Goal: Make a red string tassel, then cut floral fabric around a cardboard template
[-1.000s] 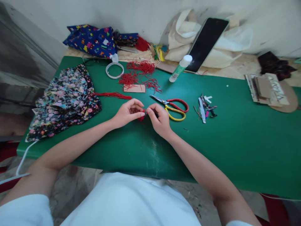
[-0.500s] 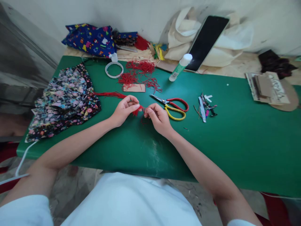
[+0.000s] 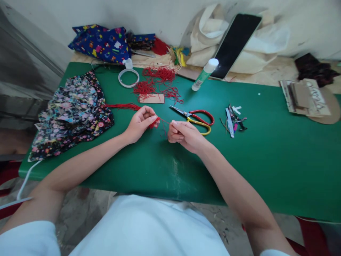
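At the near edge: white shirt [image 3: 146, 227], then green worktop [image 3: 119, 170]. Just beyond, pinches a small red bundle [image 3: 153, 124] between thumb and fingers of left hand [image 3: 138, 124], over the middle of the worktop; cannot tell whether touching it. Pinches a red thread [image 3: 165, 122] with thumb and forefinger of right hand [image 3: 188, 133], remaining fingers curled towards the palm. Has just drawn right hand away to the right, from close beside left hand half a second ago, and so stretched the thread into a straight line across a wider gap. Has barely shifted left hand; seems to anchor the bundle there and pull from one side only, probably taking out slack. Too small to tell if wrapped or knotted. Below that line, a loose red curl [image 3: 165, 133].

Just behind right hand: scissors [image 3: 195, 116], unheld. To the left: flowered cloth [image 3: 74, 113], with red tassel [image 3: 124, 106] reaching from it towards left hand. To the right: fabric scraps [image 3: 230, 122]. Farther back: card strip [image 3: 156, 99], heap of red threads [image 3: 162, 73], glue stick [image 3: 204, 75]. Farthest: phone [image 3: 236, 42] before cream bag [image 3: 202, 46], and blue patterned bag [image 3: 99, 43].
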`<action>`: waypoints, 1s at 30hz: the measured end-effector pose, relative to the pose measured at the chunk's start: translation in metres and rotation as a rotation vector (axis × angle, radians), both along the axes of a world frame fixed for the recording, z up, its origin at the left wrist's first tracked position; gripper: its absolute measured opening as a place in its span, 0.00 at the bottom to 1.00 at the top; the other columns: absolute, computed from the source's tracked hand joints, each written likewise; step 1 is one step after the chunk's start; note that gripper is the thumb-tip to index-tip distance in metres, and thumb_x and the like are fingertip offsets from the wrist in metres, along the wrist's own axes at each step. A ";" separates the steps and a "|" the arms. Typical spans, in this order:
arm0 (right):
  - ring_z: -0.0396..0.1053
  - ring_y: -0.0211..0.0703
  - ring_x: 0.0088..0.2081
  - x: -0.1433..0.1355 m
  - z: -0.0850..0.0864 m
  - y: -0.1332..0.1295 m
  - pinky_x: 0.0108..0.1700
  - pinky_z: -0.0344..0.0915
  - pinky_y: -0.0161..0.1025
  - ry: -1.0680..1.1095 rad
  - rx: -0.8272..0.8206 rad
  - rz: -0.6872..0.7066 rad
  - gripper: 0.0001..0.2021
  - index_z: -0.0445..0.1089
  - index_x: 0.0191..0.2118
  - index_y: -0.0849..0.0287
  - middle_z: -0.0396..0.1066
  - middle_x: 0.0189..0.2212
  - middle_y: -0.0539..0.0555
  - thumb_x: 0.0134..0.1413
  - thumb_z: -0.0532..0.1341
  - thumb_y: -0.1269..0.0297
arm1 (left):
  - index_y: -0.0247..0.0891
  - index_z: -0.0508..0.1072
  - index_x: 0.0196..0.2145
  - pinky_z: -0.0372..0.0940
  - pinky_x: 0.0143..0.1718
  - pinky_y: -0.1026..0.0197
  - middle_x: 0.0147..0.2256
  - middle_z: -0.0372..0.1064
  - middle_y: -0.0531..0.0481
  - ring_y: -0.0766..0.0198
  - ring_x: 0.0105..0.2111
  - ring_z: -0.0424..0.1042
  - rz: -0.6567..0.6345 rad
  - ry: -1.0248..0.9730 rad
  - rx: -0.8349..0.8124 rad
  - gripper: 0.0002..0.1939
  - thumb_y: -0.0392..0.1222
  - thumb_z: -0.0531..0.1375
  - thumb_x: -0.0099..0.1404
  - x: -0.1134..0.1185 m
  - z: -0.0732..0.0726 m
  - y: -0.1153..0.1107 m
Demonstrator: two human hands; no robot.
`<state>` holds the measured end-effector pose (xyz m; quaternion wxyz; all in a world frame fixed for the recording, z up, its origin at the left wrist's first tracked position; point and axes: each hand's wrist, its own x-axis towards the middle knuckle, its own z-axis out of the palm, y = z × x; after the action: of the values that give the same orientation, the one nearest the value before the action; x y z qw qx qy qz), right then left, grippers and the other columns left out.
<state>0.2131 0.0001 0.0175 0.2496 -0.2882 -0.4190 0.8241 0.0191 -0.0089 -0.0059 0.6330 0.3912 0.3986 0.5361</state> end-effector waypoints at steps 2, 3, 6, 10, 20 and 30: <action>0.43 0.28 0.19 0.006 0.003 0.003 0.25 0.46 0.32 -0.026 0.013 0.111 0.25 0.56 0.22 0.58 0.45 0.14 0.40 0.57 0.63 0.46 | 0.38 0.64 0.33 0.62 0.25 0.68 0.25 0.71 0.57 0.74 0.22 0.68 0.006 0.003 -0.011 0.24 0.51 0.73 0.50 0.000 0.001 0.000; 0.44 0.28 0.19 0.009 0.004 0.004 0.24 0.45 0.32 -0.040 0.037 0.161 0.26 0.56 0.21 0.58 0.45 0.14 0.40 0.56 0.64 0.45 | 0.38 0.64 0.33 0.61 0.24 0.68 0.25 0.72 0.57 0.74 0.21 0.67 0.010 0.006 -0.015 0.24 0.51 0.73 0.50 0.000 0.002 0.000; 0.47 0.28 0.19 0.020 0.010 0.010 0.23 0.42 0.32 -0.148 0.163 0.338 0.27 0.62 0.21 0.61 0.50 0.14 0.42 0.56 0.63 0.42 | 0.38 0.64 0.33 0.60 0.23 0.68 0.25 0.72 0.57 0.75 0.20 0.65 0.016 0.007 -0.022 0.24 0.51 0.73 0.50 0.001 0.003 0.001; 0.51 0.28 0.19 0.034 0.020 0.017 0.22 0.48 0.31 -0.360 0.359 0.629 0.29 0.75 0.32 0.67 0.56 0.16 0.44 0.60 0.57 0.40 | 0.38 0.64 0.32 0.60 0.23 0.69 0.24 0.72 0.56 0.75 0.19 0.65 0.016 0.005 -0.036 0.24 0.51 0.73 0.49 0.001 0.004 0.001; 0.54 0.28 0.17 0.047 0.028 0.022 0.23 0.53 0.30 -0.510 0.427 0.959 0.27 0.78 0.38 0.68 0.59 0.14 0.46 0.64 0.54 0.46 | 0.36 0.67 0.31 0.60 0.22 0.70 0.25 0.73 0.55 0.75 0.19 0.66 -0.014 -0.015 -0.015 0.21 0.49 0.73 0.51 0.000 0.005 0.000; 0.67 0.39 0.33 0.012 0.000 0.005 0.34 0.64 0.35 -0.556 0.964 -0.097 0.15 0.69 0.43 0.60 0.70 0.34 0.53 0.55 0.65 0.57 | 0.35 0.70 0.31 0.65 0.23 0.69 0.26 0.74 0.54 0.73 0.21 0.70 -0.171 0.055 0.081 0.17 0.46 0.72 0.54 -0.004 -0.002 -0.003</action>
<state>0.2253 0.0050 0.0173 0.2708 -0.3667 -0.7848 0.4199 0.0155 -0.0123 -0.0079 0.6490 0.4638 0.3590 0.4847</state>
